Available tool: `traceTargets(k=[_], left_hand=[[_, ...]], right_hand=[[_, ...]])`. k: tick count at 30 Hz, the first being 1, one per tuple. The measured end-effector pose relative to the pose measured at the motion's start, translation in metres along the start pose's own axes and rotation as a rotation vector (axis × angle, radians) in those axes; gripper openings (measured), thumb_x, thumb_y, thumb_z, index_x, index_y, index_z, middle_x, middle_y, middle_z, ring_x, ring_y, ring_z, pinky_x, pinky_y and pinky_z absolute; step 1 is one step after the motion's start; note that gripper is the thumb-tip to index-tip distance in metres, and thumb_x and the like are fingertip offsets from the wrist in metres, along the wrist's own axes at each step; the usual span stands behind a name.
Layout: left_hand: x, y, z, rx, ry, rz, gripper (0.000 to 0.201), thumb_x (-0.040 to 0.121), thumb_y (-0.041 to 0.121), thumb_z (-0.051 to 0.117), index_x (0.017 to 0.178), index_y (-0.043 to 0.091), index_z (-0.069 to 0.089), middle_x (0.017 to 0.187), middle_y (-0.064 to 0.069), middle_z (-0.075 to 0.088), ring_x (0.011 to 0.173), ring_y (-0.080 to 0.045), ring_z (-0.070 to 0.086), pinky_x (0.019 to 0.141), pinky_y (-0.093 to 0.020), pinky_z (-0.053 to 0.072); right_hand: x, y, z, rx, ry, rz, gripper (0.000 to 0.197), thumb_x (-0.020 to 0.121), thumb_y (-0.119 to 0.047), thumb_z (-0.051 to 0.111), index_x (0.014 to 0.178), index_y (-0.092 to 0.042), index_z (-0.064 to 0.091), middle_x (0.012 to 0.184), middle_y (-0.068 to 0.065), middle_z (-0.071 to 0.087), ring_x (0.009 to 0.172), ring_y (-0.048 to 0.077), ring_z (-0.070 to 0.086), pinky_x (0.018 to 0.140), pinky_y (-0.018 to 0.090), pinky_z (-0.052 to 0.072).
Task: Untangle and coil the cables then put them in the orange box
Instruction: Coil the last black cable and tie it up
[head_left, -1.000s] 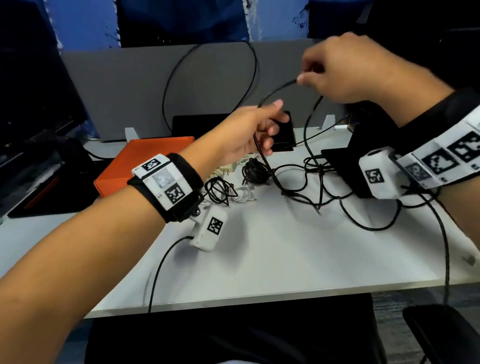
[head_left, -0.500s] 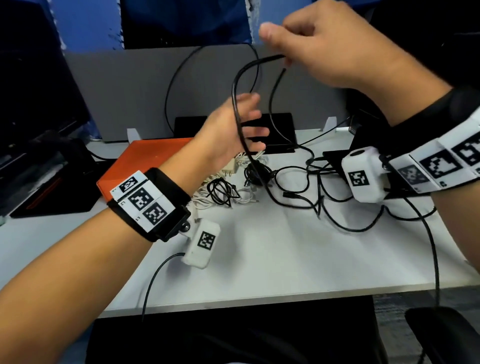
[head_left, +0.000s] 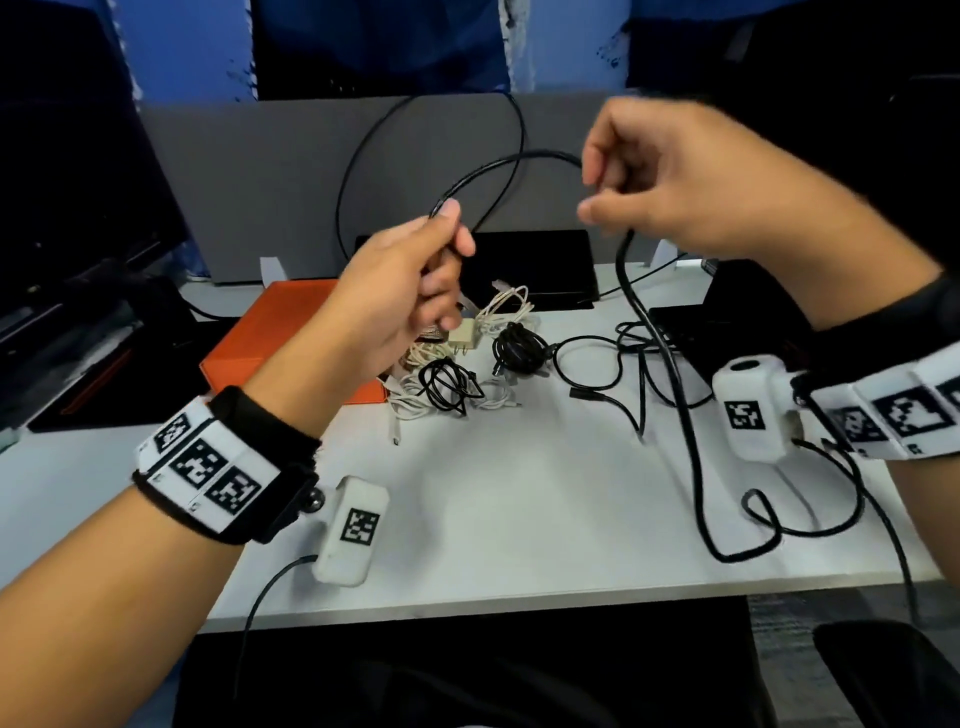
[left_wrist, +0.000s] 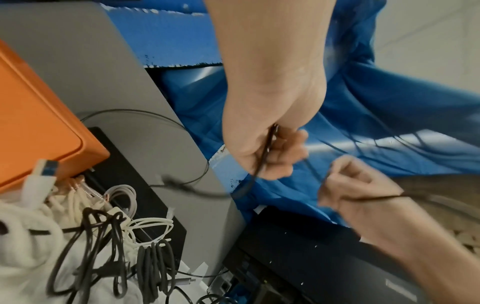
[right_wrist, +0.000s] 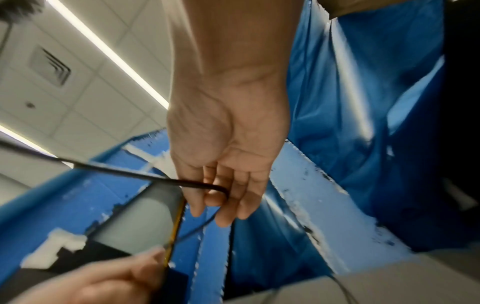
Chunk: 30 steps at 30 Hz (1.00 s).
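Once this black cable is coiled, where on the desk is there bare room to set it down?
The widest bare patch of the white desk is front-centre, bordered by the cable pile behind, the loose black cable on the right and the near edge. It is crowded around the pile beside the orange box, and at the right where the black cable loops.

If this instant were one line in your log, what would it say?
step: coiling | left hand: grips black cable | right hand: holds same cable | orange box: shut, on desk

Near half of white desk bare, open to a hand. Cable tangle blocks access beside orange box; loose black cable crosses right side.
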<state>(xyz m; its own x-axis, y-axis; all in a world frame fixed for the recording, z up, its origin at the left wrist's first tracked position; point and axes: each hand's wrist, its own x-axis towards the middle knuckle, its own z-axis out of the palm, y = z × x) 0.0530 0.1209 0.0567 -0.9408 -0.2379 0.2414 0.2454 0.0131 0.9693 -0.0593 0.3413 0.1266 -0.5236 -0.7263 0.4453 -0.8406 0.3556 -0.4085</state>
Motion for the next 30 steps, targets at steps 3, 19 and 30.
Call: traceTargets(k=[3, 19, 30], left_hand=[[-0.02, 0.004, -0.002, 0.033, -0.05, 0.0, 0.037, 0.11, 0.035, 0.041, 0.087, 0.011, 0.057, 0.053, 0.004, 0.022, 0.044, -0.012, 0.014, 0.047, -0.029, 0.013], [-0.056, 0.019, -0.03, 0.173, -0.143, 0.0, 0.038, 0.101, 0.039, 0.049, 0.072, 0.015, 0.052, 0.049, 0.002, 0.023, 0.04, -0.012, 0.018, 0.05, -0.033, 0.016], [-0.061, 0.041, -0.022, -0.449, -0.127, 0.18, 0.034, 0.111, 0.029, 0.027, 0.113, 0.012, 0.057, 0.059, 0.009, 0.033, 0.043, -0.006, 0.026, 0.05, -0.018, 0.031]], right_hand=[[-0.006, 0.012, 0.025, -0.117, -0.06, 0.093, 0.031, 0.092, -0.028, 0.075, 0.112, -0.03, 0.053, 0.088, -0.008, 0.07, 0.077, 0.006, 0.063, 0.082, 0.039, 0.053], [-0.026, -0.021, 0.066, 0.137, 0.132, -0.032, 0.029, 0.106, -0.041, 0.049, 0.114, -0.025, 0.071, 0.094, -0.004, 0.073, 0.086, 0.014, 0.064, 0.083, 0.042, 0.053], [-0.04, -0.048, 0.11, 0.305, -0.143, 0.179, 0.036, 0.111, -0.032, 0.039, 0.145, -0.028, 0.046, 0.07, -0.006, 0.05, 0.053, 0.008, 0.052, 0.061, 0.049, 0.062]])
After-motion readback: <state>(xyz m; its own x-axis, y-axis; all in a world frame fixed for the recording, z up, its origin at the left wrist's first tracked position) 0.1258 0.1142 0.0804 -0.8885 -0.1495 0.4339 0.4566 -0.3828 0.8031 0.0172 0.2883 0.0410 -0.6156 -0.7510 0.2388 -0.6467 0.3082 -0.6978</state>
